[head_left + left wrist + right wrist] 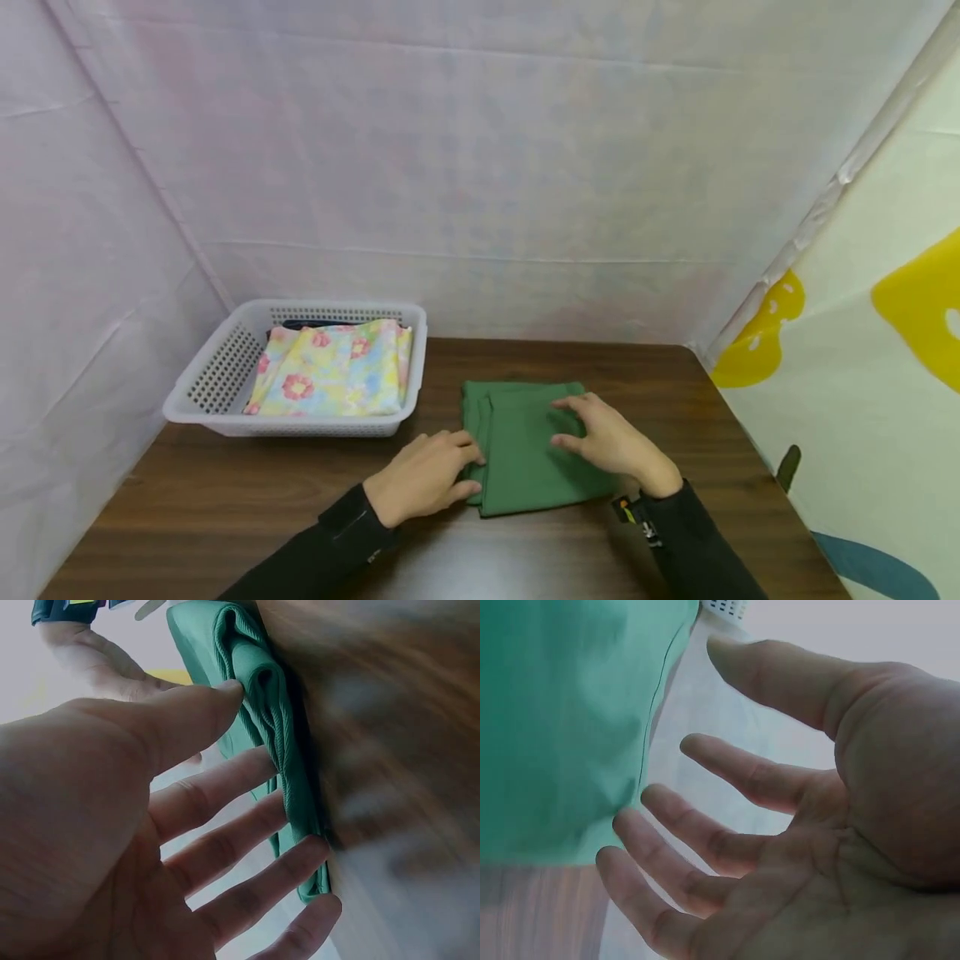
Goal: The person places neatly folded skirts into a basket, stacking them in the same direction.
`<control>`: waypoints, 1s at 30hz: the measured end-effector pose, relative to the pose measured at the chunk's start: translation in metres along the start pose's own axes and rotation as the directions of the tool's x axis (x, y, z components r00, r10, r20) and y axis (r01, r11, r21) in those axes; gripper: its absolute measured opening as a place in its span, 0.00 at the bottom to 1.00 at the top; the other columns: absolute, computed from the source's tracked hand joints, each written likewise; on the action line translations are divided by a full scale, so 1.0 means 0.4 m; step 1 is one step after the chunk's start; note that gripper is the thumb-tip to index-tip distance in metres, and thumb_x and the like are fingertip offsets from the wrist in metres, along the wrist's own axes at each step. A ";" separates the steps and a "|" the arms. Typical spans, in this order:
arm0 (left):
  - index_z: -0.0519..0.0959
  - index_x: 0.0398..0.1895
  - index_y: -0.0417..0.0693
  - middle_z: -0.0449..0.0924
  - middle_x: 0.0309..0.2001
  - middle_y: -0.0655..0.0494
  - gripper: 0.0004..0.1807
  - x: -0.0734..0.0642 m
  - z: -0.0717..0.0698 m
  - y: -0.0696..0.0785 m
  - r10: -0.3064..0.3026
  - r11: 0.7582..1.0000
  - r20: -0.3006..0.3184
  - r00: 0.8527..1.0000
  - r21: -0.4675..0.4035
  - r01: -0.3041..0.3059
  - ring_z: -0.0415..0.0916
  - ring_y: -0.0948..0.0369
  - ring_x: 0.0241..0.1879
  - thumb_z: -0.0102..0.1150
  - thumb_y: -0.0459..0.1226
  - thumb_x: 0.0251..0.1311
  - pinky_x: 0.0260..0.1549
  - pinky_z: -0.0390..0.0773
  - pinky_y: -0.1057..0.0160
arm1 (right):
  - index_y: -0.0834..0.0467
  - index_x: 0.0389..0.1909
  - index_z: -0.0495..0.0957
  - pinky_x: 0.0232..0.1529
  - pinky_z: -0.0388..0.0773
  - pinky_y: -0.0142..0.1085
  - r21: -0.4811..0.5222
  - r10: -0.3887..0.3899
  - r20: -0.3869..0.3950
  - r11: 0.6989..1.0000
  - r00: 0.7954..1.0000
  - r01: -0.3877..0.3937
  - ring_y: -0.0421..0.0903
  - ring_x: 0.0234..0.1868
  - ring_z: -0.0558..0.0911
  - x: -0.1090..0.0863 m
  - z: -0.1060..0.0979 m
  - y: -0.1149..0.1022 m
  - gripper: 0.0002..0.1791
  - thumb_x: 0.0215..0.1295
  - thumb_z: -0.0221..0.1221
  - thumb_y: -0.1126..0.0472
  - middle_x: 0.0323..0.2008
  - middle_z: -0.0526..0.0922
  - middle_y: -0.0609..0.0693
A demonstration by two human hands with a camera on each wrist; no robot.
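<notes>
A green cloth [528,454], folded into a flat, layered rectangle, lies on the brown wooden table [315,492]. At its left edge is my left hand [423,477], fingers extended. The left wrist view shows those fingertips against the stacked folds of the green cloth [259,675], with the thumb near the upper layers. Over the cloth's right part hovers my right hand [611,437], its fingers loosely spread and holding nothing. In the right wrist view, a gap separates the thumb of the right hand [780,840] from its fingers, beside the green cloth [562,712].
Toward the back left stands a white perforated basket [217,367]. Inside it lies a folded floral cloth [330,375], with something dark [315,323] behind. A pale fabric wall [480,192] rises behind the table, and a patterned sheet [847,433] hangs on the right.
</notes>
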State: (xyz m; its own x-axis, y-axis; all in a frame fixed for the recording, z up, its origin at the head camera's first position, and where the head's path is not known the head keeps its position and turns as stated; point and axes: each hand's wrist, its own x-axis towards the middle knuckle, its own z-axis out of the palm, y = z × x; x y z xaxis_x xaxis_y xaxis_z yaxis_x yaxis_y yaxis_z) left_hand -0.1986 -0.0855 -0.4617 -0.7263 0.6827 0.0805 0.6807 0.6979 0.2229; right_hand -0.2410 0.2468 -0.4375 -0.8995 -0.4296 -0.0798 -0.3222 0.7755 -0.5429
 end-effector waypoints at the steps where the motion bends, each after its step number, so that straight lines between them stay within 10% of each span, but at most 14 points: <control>1: 0.93 0.63 0.53 0.91 0.60 0.55 0.17 -0.009 -0.002 -0.003 -0.003 1.000 -0.004 1.000 -0.002 0.003 0.91 0.55 0.53 0.78 0.48 0.78 0.42 0.89 0.59 | 0.60 0.85 0.75 0.70 0.85 0.64 0.001 0.006 0.002 1.000 1.000 -0.006 0.70 0.75 0.82 -0.001 -0.002 0.003 0.38 0.82 0.74 0.50 0.78 0.75 0.70; 11: 0.94 0.62 0.53 0.91 0.61 0.54 0.18 -0.078 -0.021 -0.011 -0.082 0.991 0.009 0.997 -0.110 0.083 0.90 0.52 0.54 0.77 0.51 0.79 0.46 0.90 0.55 | 0.58 0.93 0.63 0.73 0.81 0.69 0.083 0.105 0.122 0.990 0.987 -0.116 0.71 0.77 0.79 -0.003 0.010 0.004 0.56 0.74 0.81 0.45 0.82 0.69 0.74; 20: 0.74 0.86 0.40 0.78 0.75 0.26 0.48 -0.082 0.005 -0.013 -0.306 0.907 -0.048 0.951 -0.319 0.276 0.81 0.32 0.71 0.81 0.55 0.73 0.61 0.90 0.35 | 0.57 0.97 0.53 0.67 0.87 0.64 0.087 0.136 0.151 0.985 0.979 -0.150 0.70 0.71 0.83 0.004 0.008 0.014 0.66 0.71 0.83 0.43 0.79 0.69 0.76; 30: 0.66 0.91 0.38 0.78 0.75 0.24 0.58 -0.049 0.034 -0.018 -0.303 0.903 -0.053 0.952 -0.336 0.268 0.78 0.31 0.71 0.82 0.59 0.70 0.64 0.85 0.32 | 0.54 0.97 0.54 0.66 0.85 0.63 0.092 0.125 0.151 0.986 0.981 -0.140 0.66 0.69 0.81 0.009 0.023 0.024 0.67 0.68 0.85 0.44 0.78 0.68 0.74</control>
State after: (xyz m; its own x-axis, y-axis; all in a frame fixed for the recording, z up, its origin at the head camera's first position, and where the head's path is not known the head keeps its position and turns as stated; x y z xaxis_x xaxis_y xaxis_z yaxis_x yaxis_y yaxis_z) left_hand -0.1880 -0.1008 -0.4782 -0.9023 0.4269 0.0611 0.3875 0.7405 0.5491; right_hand -0.2446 0.2485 -0.4508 -0.8776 -0.3945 -0.2723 -0.1650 0.7819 -0.6012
